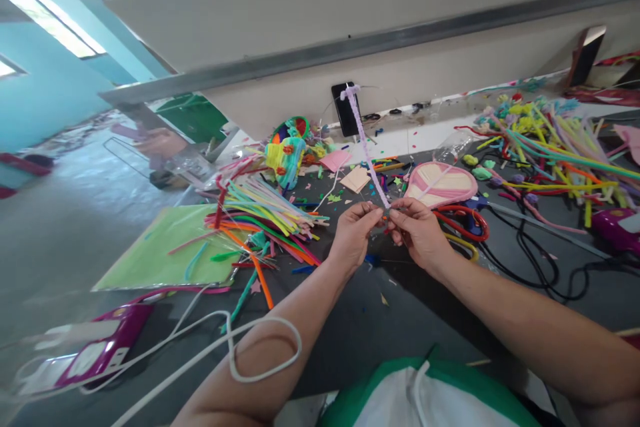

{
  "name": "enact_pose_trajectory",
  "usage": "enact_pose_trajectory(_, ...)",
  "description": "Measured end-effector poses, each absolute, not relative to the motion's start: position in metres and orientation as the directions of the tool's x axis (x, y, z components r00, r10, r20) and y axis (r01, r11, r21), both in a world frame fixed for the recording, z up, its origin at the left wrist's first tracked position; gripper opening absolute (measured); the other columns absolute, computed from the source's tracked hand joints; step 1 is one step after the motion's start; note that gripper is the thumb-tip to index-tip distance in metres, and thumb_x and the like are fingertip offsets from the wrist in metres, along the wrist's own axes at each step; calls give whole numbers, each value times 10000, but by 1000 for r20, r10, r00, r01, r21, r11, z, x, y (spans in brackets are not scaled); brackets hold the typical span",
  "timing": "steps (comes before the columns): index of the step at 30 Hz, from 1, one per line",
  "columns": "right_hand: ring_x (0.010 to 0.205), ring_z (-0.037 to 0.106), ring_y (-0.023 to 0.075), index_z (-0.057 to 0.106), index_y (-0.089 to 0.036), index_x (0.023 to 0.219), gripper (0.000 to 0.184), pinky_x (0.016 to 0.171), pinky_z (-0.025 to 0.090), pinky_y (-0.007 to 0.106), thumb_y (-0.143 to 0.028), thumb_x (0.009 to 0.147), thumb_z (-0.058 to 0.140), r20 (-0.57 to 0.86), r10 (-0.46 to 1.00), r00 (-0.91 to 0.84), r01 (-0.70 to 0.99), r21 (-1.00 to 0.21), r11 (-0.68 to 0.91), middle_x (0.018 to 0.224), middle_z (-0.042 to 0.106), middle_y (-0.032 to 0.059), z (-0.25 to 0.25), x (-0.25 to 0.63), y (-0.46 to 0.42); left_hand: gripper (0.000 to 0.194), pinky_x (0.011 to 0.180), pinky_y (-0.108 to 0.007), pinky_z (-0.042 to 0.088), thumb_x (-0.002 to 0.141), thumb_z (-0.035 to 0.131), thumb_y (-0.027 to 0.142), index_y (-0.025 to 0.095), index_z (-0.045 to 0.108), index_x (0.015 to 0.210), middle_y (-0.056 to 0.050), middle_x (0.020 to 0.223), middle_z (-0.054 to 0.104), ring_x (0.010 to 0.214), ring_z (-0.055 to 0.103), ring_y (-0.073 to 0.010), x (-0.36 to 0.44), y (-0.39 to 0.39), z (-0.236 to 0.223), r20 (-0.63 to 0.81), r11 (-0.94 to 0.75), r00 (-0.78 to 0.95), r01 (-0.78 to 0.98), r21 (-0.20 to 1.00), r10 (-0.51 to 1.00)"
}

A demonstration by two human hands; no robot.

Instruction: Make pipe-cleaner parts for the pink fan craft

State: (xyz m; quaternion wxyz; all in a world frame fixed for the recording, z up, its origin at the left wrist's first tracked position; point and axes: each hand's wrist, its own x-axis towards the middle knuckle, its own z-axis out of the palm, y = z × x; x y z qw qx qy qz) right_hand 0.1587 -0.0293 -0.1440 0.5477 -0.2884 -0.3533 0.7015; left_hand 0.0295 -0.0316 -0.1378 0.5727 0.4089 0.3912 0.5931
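Note:
A long lilac twisted pipe cleaner stem (367, 153) rises up and away from my fingertips, with a short crosspiece at its far end. My left hand (354, 235) pinches at its near end, thumb against forefinger. My right hand (423, 232) is closed at the same spot, its thumb and fingers pressed together by the stem's base. The fingers partly hide what is between them; a small orange-red bit shows there. Just beyond my right hand lies a pink and cream striped heart-shaped piece (443, 185). Red-handled scissors (467, 221) rest beside that wrist.
Bundles of coloured pipe cleaners (273, 210) lie at left, partly over a green sheet (160, 247). More are heaped at right (555, 147). A black phone (345, 110) leans on the partition. A white cable (240, 330) loops near my left forearm; a purple power strip (107, 343) sits lower left.

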Motion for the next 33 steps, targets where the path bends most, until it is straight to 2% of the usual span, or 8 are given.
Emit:
enact_pose_trajectory(10,385,497,70,568,-183,789,208,358,331,173,-289,698,723,6,986,-166,-528,-845,-84,578,616,-36,-143,157,-30,128,602,-237,470,694,721,232,137,635,700,0,624,603,593,578,-103,32,-33,-138,68,-63,-2,-401,914,998)
enact_pose_trajectory(15,383,483,58,576,-163,745,202,364,323,171,-291,693,722,-34,987,-154,-520,-847,-110,584,614,-25,-143,158,-28,137,641,-253,487,680,739,243,144,649,712,-7,650,633,625,607,-117,30,-31,-143,66,-57,9,-390,919,998)
enact_pose_trajectory(24,355,423,39,591,-161,720,180,350,276,169,-272,677,725,-43,990,-135,-537,-837,-109,556,606,-27,-142,160,-26,120,725,-228,472,656,755,226,177,720,760,-8,761,682,718,599,-102,26,-28,-146,164,-173,-57,-229,958,985)
enact_pose_trajectory(33,356,409,32,580,-157,709,184,357,252,169,-257,666,728,-64,984,-169,-568,-809,-150,564,593,-32,-138,162,-27,184,712,-220,463,643,765,215,179,710,815,0,765,665,685,578,-83,23,-24,-150,107,-112,-34,-307,945,994)
